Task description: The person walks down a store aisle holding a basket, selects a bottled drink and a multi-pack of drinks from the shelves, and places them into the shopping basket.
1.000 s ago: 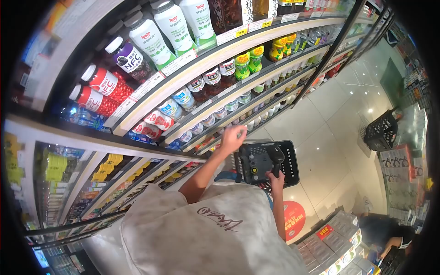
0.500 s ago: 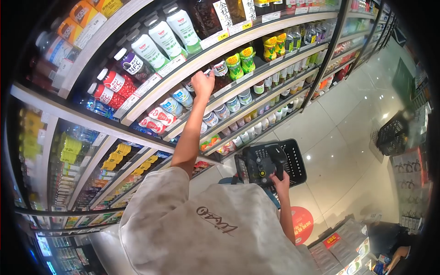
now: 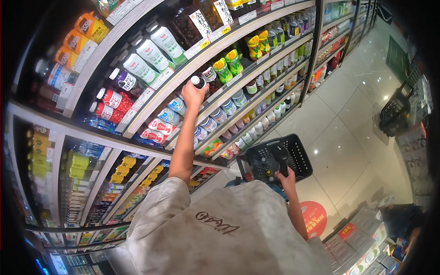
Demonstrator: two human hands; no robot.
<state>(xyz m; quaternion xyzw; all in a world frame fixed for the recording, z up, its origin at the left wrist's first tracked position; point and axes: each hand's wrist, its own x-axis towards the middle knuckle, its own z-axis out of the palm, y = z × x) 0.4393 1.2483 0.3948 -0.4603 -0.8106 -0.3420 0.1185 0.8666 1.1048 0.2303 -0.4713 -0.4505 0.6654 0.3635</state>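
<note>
My left hand (image 3: 193,96) is closed around a dark bottle with a white cap (image 3: 197,81), at the front of a middle drinks shelf. Just right of it on that shelf are green bottles with yellow tops (image 3: 222,69); light blue labelled bottles (image 3: 169,115) lie to its left. Lower down, my right hand (image 3: 286,178) is wrapped round the black handle (image 3: 283,167) of a black shopping basket (image 3: 301,157). Inside the basket are dark items, one with a round yellow part; the rest is hard to make out.
Curved drinks shelves (image 3: 158,95) fill the left and top. Another black basket (image 3: 395,111) stands on the tiled floor (image 3: 339,137) at right. Stacked boxes (image 3: 355,243) are at lower right, beside a partly visible person in dark clothing (image 3: 403,220). A red round floor sticker (image 3: 314,219) lies nearby.
My left hand has moved from above the basket up to the shelf and taken hold of the white-capped bottle. My right hand stays on the basket handle. The view has shifted somewhat.
</note>
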